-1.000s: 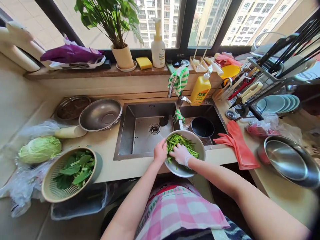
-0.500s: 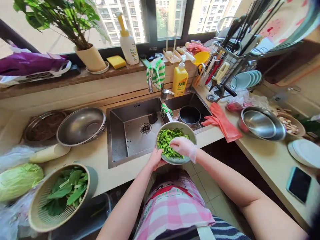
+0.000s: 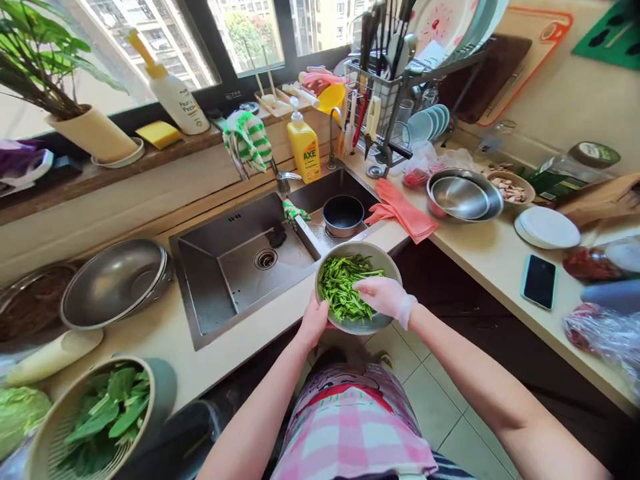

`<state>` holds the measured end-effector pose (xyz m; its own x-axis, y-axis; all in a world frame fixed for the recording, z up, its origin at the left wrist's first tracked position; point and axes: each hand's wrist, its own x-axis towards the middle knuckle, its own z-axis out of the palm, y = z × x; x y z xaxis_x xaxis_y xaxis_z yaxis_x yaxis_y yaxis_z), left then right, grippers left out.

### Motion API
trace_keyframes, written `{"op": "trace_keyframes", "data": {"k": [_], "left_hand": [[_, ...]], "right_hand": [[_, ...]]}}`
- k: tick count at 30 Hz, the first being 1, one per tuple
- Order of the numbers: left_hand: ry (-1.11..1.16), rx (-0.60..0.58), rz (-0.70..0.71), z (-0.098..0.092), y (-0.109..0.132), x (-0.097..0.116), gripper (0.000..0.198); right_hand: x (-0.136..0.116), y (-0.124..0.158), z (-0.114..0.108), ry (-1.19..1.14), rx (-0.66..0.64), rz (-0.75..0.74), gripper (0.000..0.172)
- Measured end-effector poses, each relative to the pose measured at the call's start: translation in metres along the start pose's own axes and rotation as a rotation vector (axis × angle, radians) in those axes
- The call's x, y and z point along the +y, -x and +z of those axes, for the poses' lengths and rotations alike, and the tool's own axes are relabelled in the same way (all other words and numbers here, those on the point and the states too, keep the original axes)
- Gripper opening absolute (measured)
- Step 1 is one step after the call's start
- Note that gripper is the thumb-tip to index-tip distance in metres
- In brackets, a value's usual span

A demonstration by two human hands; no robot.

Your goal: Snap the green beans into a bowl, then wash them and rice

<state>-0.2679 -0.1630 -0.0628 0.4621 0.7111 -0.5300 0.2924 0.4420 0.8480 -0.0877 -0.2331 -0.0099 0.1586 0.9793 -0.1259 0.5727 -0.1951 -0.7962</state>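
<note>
My left hand [image 3: 315,319] grips the lower left side of a grey-white bowl [image 3: 393,263], its thumb by the rim and its other fingers hidden beneath. Cut green vegetable strips [image 3: 345,283] lie in the bowl. A clear thin glove covers my right hand [image 3: 383,297], which is closed with its fingertips among the strips on the bowl's right side. The bowl is held in the air, just in front of the counter edge by the sink.
Behind the bowl is a double sink [image 3: 215,267] with a dark pot [image 3: 343,217] in its right basin. Pink rubber gloves [image 3: 403,210], metal bowls [image 3: 463,193] and a phone [image 3: 539,281] lie to the right. A basket of leafy greens [image 3: 163,387] stands at the left.
My view has turned to the right, so the sink and counter appear further left. The bowl stays in my left hand, and my right hand is still in the green strips.
</note>
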Motion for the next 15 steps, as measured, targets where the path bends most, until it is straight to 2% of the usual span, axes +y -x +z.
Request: {"op": "trace_keyframes", "data": {"k": [4, 7, 11, 13, 15], "left_hand": [[-0.096, -0.061, 0.000, 0.046, 0.010, -0.005, 0.050], [-0.086, -0.099, -0.015, 0.092, 0.024, -0.018, 0.052], [-0.050, -0.194, -0.080, 0.161, 0.052, -0.046, 0.050], [-0.024, -0.258, -0.131, 0.192, 0.067, -0.061, 0.049], [-0.021, -0.307, -0.178, 0.219, 0.078, -0.078, 0.047]], "right_hand": [[0.022, 0.042, -0.024, 0.014, 0.046, 0.021, 0.029], [0.052, 0.083, -0.045, 0.043, -0.032, 0.045, 0.025], [0.097, 0.151, -0.072, 0.018, 0.113, 0.131, 0.030], [0.118, 0.189, -0.083, 0.058, 0.142, 0.180, 0.030], [0.139, 0.225, -0.094, 0.114, 0.255, 0.224, 0.033]]}}
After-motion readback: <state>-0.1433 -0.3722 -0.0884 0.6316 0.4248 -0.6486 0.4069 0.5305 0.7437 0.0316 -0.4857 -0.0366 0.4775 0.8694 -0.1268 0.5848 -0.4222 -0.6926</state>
